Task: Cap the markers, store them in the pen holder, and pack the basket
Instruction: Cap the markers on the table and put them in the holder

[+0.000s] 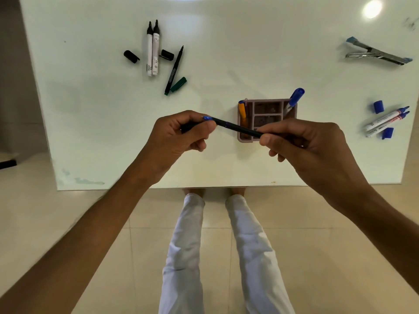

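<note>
Both hands are over the near middle of the table (226, 53), working one thin blue pen (238, 127). Right hand (310, 143) pinches the barrel, fingers curled round it. Left hand (181, 134) is curled on the other end, the cap end as far as I can tell; blue tip (206, 118) shows at its thumb. Looks like capping in progress; can't tell if the cap is fully seated.

Holder (267, 120) sits just past the hands at 12 o'clock, partly hidden by the pen and right hand. In it: a capped blue marker (294, 99) leaning out of the right compartment, an orange pen (242, 109) in the left one. Middle compartments hold small dark bits, too unclear to name.

Judged progress: early. One marker stored, one in hand.

Left to do:
- 10 o'clock: two black markers (152, 51) uncapped, two black caps (131, 56) beside them, green pen (174, 71) with its green cap (178, 84) off.
- 3 o'clock: two blue markers (385, 121) uncapped, two blue caps (378, 106) beside them.
- 2 o'clock: stapler (376, 52), loose.

No basket in view, packing not started.
</note>
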The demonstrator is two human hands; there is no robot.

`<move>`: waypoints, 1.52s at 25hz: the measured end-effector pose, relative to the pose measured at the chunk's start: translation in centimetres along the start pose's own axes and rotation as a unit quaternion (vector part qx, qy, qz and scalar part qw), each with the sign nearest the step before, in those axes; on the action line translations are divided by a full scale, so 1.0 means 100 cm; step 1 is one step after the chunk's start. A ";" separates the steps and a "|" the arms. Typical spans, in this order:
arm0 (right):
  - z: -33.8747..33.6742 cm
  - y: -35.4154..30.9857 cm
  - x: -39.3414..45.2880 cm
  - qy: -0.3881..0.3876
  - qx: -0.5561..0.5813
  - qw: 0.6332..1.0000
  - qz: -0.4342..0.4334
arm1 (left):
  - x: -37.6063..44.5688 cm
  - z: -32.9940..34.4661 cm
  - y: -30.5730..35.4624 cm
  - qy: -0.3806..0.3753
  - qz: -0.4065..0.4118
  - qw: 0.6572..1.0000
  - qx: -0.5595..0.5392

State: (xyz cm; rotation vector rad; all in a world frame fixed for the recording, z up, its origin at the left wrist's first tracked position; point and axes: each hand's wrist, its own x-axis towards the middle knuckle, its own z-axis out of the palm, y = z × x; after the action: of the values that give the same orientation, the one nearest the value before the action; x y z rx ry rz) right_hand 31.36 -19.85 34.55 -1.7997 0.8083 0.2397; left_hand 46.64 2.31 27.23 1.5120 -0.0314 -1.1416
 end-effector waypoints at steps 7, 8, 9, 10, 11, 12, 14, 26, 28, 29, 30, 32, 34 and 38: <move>0.018 -0.007 0.004 0.008 -0.022 1.000 0.009 | 0.000 -0.015 -0.001 -0.029 -0.008 0.999 0.039; 0.022 -0.007 0.003 -0.001 -0.036 0.999 0.002 | 0.000 -0.012 0.001 -0.051 -0.015 0.997 0.059; 0.026 -0.007 0.002 -0.013 -0.055 0.998 -0.009 | 0.001 -0.008 0.002 -0.062 -0.028 0.996 0.062; 0.031 -0.006 0.001 -0.020 -0.077 0.997 -0.021 | 0.003 -0.002 0.003 -0.065 -0.045 0.996 0.047; 0.035 -0.005 -0.001 -0.020 -0.095 0.995 -0.029 | 0.004 0.003 0.004 -0.065 -0.062 0.996 0.024; 0.038 -0.004 -0.002 -0.016 -0.103 0.994 -0.030 | 0.006 0.008 0.004 -0.062 -0.073 0.995 0.006; 0.039 0.002 -0.004 -0.004 -0.102 0.995 -0.019 | 0.009 0.015 0.003 -0.064 -0.084 0.994 -0.006; -0.024 0.030 0.025 0.197 -0.133 0.971 0.030 | 0.033 0.054 0.011 -0.041 0.188 0.817 0.544; -0.030 0.034 0.020 0.189 -0.153 0.970 0.029 | 0.037 0.061 0.007 -0.048 0.187 0.801 0.567; -0.032 0.036 0.016 0.184 -0.156 0.970 0.025 | 0.038 0.064 0.007 -0.053 0.184 0.806 0.561; -0.033 0.037 0.013 0.179 -0.157 0.971 0.020 | 0.038 0.067 0.007 -0.063 0.177 0.813 0.552; -0.032 0.037 0.010 0.167 -0.161 0.973 0.016 | 0.035 0.071 0.007 -0.082 0.160 0.828 0.531; -0.029 0.035 0.010 0.164 -0.156 0.974 0.019 | 0.032 0.070 0.010 -0.056 0.162 0.853 0.493; -0.022 0.030 0.017 0.167 -0.139 0.976 0.025 | 0.032 0.053 0.018 0.046 0.238 0.853 0.462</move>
State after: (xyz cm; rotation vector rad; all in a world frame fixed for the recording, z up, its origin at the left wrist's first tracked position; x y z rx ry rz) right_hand 30.23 -23.03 32.24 -2.1184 1.1008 0.0849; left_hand 45.83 -4.07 27.47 2.2162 -0.9608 -0.6377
